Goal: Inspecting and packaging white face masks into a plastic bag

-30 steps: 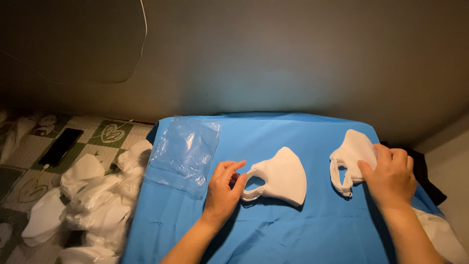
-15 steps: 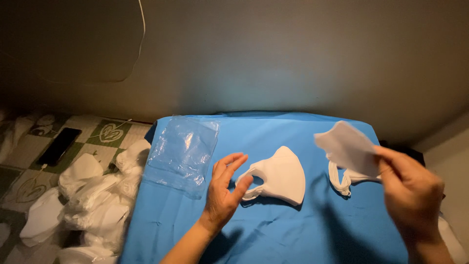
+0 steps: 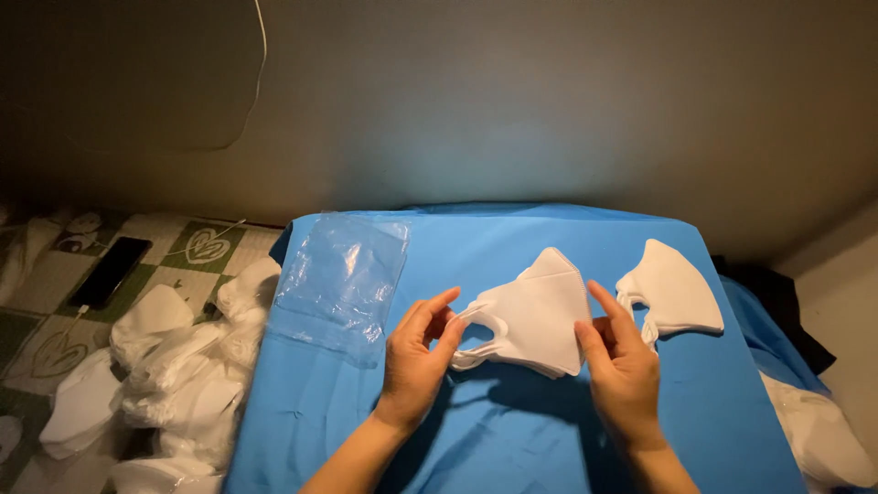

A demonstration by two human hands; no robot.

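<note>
Head view: both hands (image 3: 416,361) hold white masks (image 3: 535,316)

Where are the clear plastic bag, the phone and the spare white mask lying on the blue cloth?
clear plastic bag (image 3: 343,279), head view, middle of the bag
phone (image 3: 111,272), head view, dark screen
spare white mask (image 3: 675,288), head view, its folded front

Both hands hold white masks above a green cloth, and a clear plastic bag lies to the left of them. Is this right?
Not quite: the cloth is blue, not green, as the head view shows. The left hand and right hand do hold the white masks, and the clear plastic bag lies to their left.
</note>
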